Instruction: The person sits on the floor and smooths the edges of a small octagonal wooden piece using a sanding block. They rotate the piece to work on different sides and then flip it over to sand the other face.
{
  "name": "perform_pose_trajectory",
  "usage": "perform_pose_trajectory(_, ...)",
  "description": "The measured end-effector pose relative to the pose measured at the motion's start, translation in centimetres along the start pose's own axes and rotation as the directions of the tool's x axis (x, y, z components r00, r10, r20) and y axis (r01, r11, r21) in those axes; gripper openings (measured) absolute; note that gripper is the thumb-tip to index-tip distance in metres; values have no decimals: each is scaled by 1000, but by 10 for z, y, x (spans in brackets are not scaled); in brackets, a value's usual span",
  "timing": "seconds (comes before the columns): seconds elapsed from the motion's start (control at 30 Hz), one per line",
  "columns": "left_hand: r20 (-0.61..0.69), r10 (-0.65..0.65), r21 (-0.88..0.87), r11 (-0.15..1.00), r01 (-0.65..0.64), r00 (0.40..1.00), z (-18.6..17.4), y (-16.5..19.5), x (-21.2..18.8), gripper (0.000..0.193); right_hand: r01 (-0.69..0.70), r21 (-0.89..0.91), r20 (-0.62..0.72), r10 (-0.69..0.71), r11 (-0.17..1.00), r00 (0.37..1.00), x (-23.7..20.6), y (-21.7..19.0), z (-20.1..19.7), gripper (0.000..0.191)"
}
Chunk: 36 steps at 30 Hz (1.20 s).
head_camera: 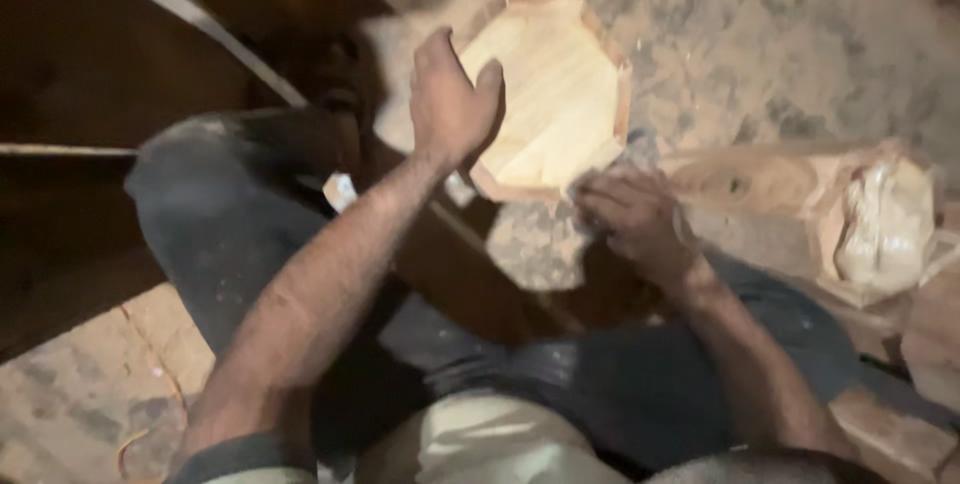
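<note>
Head view: pale octagonal wooden tray [560, 94] with a raised reddish rim lies on the dusty floor [780, 34], tilted toward the person. Left hand [450, 99] hovers over the tray's left edge, grip released, fingers loosely curved, holding nothing. Right hand [635, 219] sits at the tray's lower right corner, fingers curled at the rim; cannot tell if clenched on it. To the right, a crumpled whitish plastic bag [885, 224] rests on carved wood pieces [760, 184]. Dark trousers [240, 224] below.
</note>
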<state>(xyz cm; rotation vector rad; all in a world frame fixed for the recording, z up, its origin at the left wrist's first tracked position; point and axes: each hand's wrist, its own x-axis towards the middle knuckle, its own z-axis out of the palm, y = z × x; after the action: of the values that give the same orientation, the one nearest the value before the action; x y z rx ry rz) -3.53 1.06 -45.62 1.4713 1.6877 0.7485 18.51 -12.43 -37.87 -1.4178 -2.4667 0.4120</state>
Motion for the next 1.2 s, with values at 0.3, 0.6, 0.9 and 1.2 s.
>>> perform_pose_trajectory(0.3, 9, -15, 18, 1000, 15, 1000, -3, 1, -5, 72, 22, 13, 16, -22, 1000, 1000, 4, -9, -3, 33)
perform_pose_trajectory(0.6, 8, -25, 8, 1000, 25, 1000, -3, 4, 0, 75, -186, -37, -139, 179, 982, 974, 9, 18, -21, 16)
perform_pose_trajectory(0.9, 12, -30, -4, 1000, 30, 999, 0, 3, 1, 75, -194, -112, -83, 185, 975, 979, 31, -5, 3, 17)
perform_pose_trajectory(1.2, 25, -37, -8, 999, 37, 999, -4, 6, 1, 76, -136, 92, -42, 140, 986, 989, 7, -28, 14, 35)
